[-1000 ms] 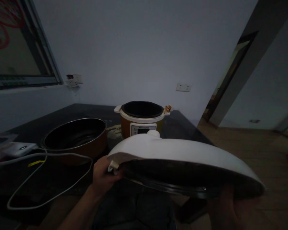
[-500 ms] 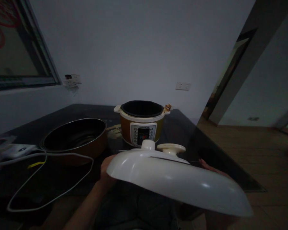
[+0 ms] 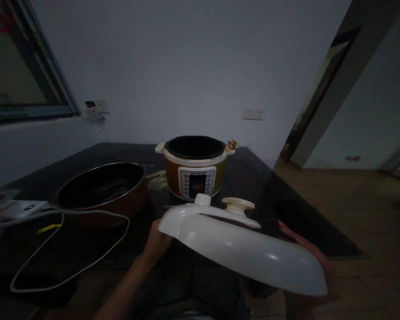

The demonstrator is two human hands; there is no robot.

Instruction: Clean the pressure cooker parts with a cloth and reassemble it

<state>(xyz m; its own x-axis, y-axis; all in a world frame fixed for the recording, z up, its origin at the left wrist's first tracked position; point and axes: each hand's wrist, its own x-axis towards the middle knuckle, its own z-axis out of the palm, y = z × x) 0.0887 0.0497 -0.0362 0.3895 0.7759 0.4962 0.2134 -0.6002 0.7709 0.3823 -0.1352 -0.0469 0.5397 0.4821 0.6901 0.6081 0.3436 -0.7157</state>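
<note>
A white pressure cooker lid [image 3: 250,249] with a cream knob [image 3: 238,205] on top is held up in front of me, tilted down toward the right. My left hand [image 3: 158,242] grips its left edge, the fingers partly hidden behind it. At the far right edge my right hand [image 3: 311,251] also grips the lid, most of the fingers out of sight. Beyond the lid stands the electric pressure cooker [image 3: 197,169], uncovered, with a dark inner pot and a control panel facing me.
Left of the cooker is a brown pan [image 3: 120,202] with a dark inside. A white cable [image 3: 96,264] with a yellow tag loops at the left, near a plastic bag [image 3: 2,198]. The dark table [image 3: 266,178] meets the wall, which has sockets [image 3: 253,114].
The lid appears smaller and its right end has shifted left, with the right hand showing more beside it. Both hands still hold it. The view has moved slightly.
</note>
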